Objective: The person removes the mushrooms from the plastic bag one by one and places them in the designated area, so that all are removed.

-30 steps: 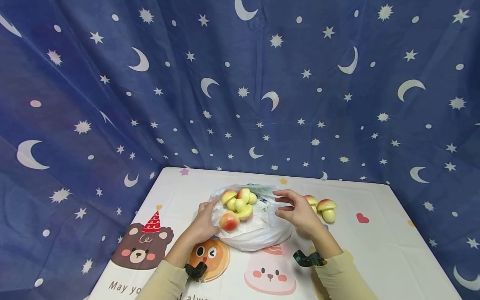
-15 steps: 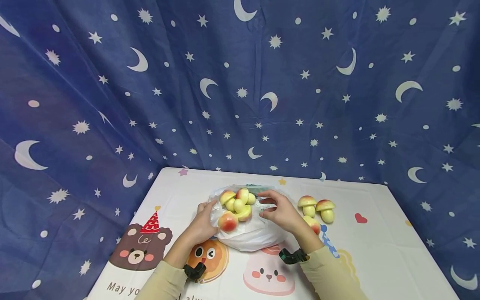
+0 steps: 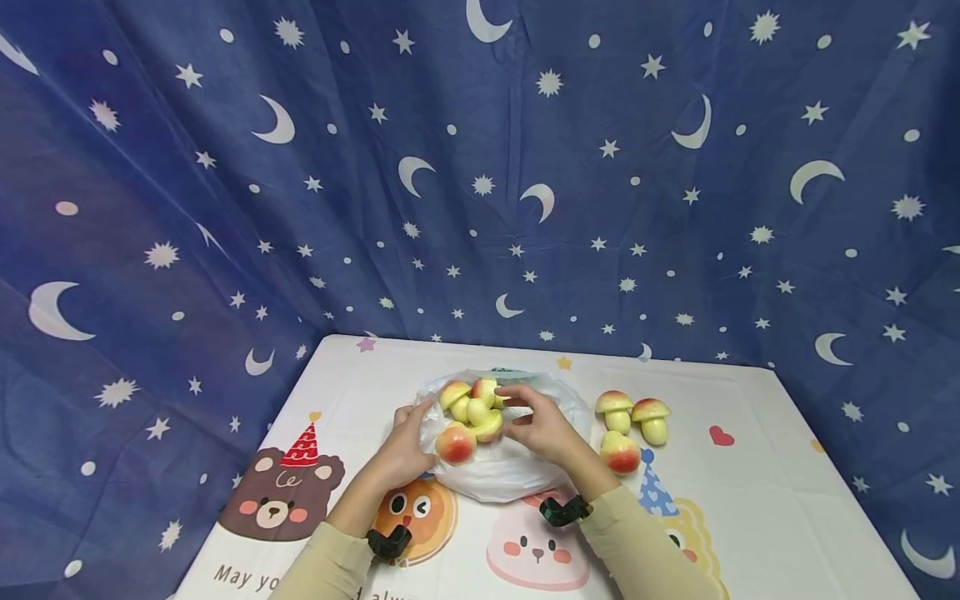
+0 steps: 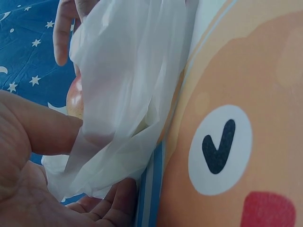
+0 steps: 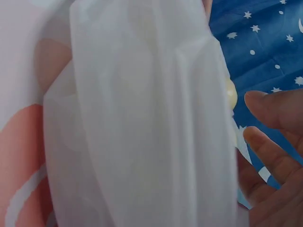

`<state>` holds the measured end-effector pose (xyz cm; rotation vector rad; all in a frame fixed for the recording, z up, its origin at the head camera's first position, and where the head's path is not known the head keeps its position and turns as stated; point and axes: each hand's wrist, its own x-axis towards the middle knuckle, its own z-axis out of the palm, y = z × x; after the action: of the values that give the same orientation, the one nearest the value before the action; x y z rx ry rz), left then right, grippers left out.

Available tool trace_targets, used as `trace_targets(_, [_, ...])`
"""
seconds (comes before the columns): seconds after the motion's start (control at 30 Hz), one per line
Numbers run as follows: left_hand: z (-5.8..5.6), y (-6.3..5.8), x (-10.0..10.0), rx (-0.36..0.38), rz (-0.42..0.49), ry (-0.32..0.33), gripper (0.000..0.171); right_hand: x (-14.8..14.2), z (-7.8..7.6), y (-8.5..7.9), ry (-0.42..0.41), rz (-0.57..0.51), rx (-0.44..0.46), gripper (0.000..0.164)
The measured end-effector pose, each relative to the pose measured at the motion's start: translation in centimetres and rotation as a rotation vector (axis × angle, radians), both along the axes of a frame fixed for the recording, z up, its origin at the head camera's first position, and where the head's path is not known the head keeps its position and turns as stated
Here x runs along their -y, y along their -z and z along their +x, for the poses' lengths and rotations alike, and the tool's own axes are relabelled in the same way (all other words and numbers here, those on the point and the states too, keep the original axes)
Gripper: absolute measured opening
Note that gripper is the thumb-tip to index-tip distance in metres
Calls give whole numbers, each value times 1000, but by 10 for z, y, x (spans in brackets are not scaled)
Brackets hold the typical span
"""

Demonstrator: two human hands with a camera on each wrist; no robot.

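A white plastic bag lies spread on the table, its mouth open upward. Several yellow mushrooms with red-tinged caps sit in it. My left hand holds the bag's left edge; the left wrist view shows the thumb on one side of the plastic and fingers behind it. Over the bag's right part, my right hand reaches toward the rear mushroom, fingertips right at it. In the right wrist view the thumb and fingers stand apart with nothing between them.
To the right of the bag, three similar mushrooms lie grouped: one at the back, one farther right and one in front. The table has a white cartoon-print cloth. A blue star-and-moon curtain hangs behind.
My right hand has moved left from the bag's right side to the mushrooms inside, uncovering the three on the table. My left hand stays at the bag's edge.
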<state>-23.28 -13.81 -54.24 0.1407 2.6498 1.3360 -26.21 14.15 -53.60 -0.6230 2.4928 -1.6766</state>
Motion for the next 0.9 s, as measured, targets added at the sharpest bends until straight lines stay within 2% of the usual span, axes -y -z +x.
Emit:
trace_targets(0.27, [-1, 1, 1, 8, -13, -2, 103, 9, -4, 5, 6, -14, 25, 63])
trace_targets(0.67, [0, 1, 2, 4, -1, -1, 102, 19, -5, 12, -3, 36, -5, 61])
trace_targets(0.9, [-1, 0, 1, 9, 5, 2, 100, 22, -7, 18, -20, 2, -18, 62])
